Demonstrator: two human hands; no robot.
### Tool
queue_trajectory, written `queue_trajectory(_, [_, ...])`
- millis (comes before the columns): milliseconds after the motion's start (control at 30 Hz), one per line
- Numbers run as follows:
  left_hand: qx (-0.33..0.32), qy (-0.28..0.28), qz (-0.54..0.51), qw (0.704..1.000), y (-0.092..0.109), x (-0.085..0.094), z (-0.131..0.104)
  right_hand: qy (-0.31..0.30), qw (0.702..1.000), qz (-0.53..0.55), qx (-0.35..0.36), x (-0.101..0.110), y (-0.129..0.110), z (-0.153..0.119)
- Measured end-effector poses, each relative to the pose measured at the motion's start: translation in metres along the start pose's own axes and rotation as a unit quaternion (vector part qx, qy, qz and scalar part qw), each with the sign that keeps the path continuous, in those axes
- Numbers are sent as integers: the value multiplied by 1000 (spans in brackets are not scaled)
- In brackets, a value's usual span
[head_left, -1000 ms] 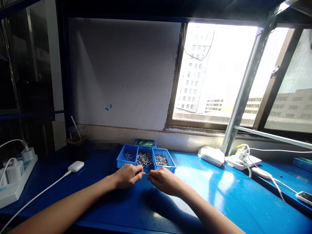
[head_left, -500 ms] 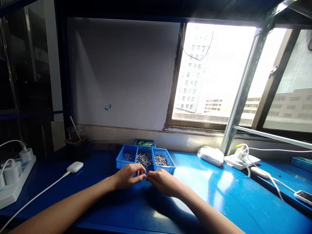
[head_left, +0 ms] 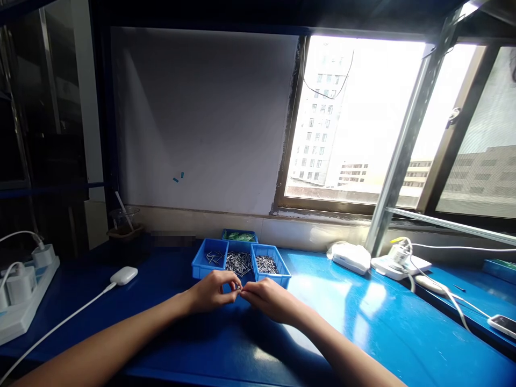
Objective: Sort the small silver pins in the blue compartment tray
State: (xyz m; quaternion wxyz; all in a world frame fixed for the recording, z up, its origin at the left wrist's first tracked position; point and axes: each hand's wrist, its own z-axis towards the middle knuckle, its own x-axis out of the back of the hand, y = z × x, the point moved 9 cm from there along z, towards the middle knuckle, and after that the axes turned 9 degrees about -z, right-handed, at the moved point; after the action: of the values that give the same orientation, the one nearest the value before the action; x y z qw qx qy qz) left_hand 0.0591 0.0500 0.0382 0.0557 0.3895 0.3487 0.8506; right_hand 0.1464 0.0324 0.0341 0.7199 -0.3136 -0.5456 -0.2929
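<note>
My left hand (head_left: 213, 292) and my right hand (head_left: 266, 299) meet fingertip to fingertip just in front of the blue bins. Both are pinched closed around something small, mostly covered by the fingers; a bit of metal glints between them. Behind my left hand stands a blue bin (head_left: 197, 269) with a few thin metal pieces, like screws or pins, in it. The middle pile of metal pieces (head_left: 239, 263) lies between the two side bins. Beyond my right hand is another blue bin (head_left: 278, 280) holding many small metal parts (head_left: 266, 264).
A blue bin with green packets (head_left: 239, 236) stands at the back. On the left lie a white case (head_left: 124, 276) with a cable and a power strip (head_left: 30, 301). A plastic cup (head_left: 126, 219) is behind. At right are a white packet (head_left: 349, 258), a power strip (head_left: 417, 263) and a metal post (head_left: 397, 153).
Both hands stay at nearly the same spot, with only slight finger movement at the pinch. The bins have not moved.
</note>
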Motion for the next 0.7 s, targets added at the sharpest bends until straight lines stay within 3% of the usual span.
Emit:
queue_trajectory(133, [43, -27, 27, 998, -8, -5, -2, 23, 1000, -14, 2, 7, -1, -1])
queue_trajectory(300, [11, -69, 124, 990, -2, -12, -1, 26, 1000, -10, 11, 4, -2, 0])
queue_trajectory(700, [17, -27, 128, 991, 1, 1, 0, -2, 997, -76, 10, -8, 6, 0])
